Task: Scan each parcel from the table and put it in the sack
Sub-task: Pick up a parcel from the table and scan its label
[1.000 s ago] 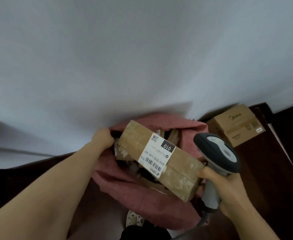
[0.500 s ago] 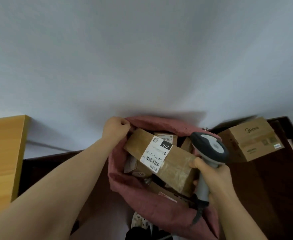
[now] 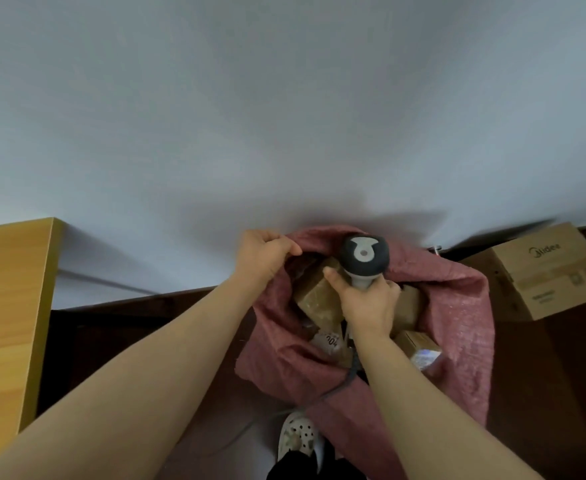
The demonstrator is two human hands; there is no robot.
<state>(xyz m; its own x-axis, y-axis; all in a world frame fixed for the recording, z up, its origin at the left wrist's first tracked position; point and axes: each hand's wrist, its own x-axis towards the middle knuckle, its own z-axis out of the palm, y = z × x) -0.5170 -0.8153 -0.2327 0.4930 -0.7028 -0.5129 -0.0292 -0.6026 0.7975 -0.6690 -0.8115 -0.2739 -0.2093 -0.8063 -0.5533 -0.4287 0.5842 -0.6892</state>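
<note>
A pink woven sack (image 3: 457,306) stands open on the dark floor against the white wall. My left hand (image 3: 262,254) grips the sack's far left rim and holds it open. My right hand (image 3: 367,303) holds the grey handheld scanner (image 3: 364,256) by its handle, over the sack's mouth. A long brown parcel (image 3: 319,299) lies inside the sack, just left of my right hand, with my thumb against it. Other brown parcels (image 3: 419,348) with white labels fill the sack below.
A wooden table's edge (image 3: 10,306) shows at the left. A large cardboard box (image 3: 544,271) stands on the floor to the sack's right. The scanner's grey cable (image 3: 336,389) trails down toward my spotted shoe (image 3: 296,434).
The long brown parcel has sunk from on top of the sack down into it. My right hand moved left with the scanner over the sack's mouth. The view shifted right, showing more table.
</note>
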